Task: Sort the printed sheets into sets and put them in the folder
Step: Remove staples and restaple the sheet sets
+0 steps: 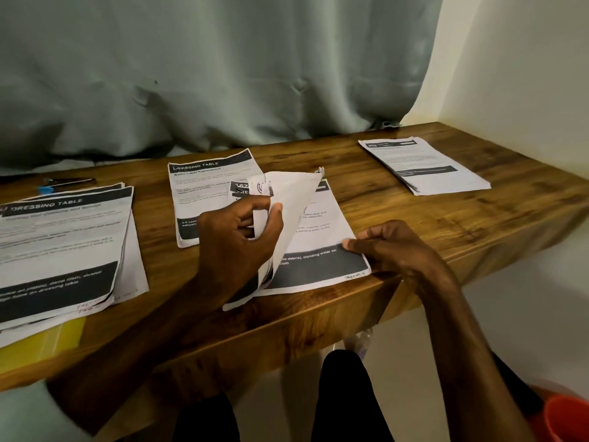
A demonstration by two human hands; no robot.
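While the left hand point(242, 240) curled tightly around the lifted sheets point(296, 199), the right hand point(395, 250), fingers bent, pinched the edge of the flat sheet point(322, 237) on the desk point(414, 212).

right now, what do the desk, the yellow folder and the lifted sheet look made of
Desk: wood or wood-look laminate, glossy; grain and glare show. Yellow folder: probably plastic, smooth sheen. Lifted sheet: thin matte paper, curling in the left hand.

Head camera, single view. I look from the person's head, forward and down over the wooden table point(430, 224). Near: left hand point(236, 240) and right hand point(395, 250) mid-frame, printed sheets point(322, 237) partly legible. Grey-green curtain point(223, 74) closes the far side.
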